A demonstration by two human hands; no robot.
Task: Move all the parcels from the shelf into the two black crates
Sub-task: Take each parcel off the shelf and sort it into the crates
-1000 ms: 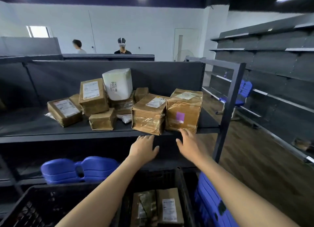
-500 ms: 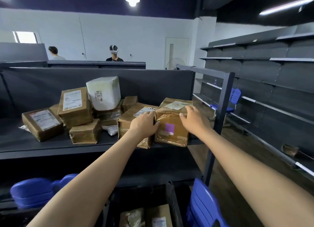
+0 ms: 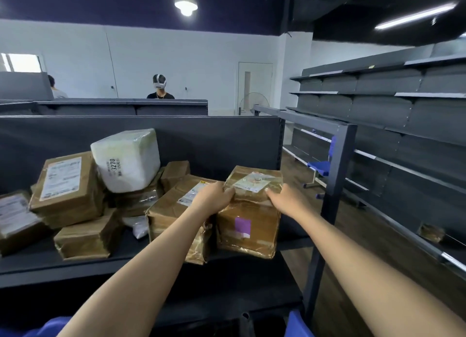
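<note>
While clamped by left hand (image 3: 214,198) and right hand (image 3: 287,200) on its 2 upper edges at the dark metal shelf's (image 3: 75,266) front right corner, brown tape-wrapped cardboard parcel with purple sticker (image 3: 248,225): probably stiff, slick, moderately heavy; better gripped lower.

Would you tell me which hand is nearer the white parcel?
Left. The left hand is just right of the white parcel; the right hand is farther right.

Flat brown taped parcel (image 3: 15,218) running off the left edge, white shipping labels' (image 3: 61,177) print blurring beyond reading
</note>
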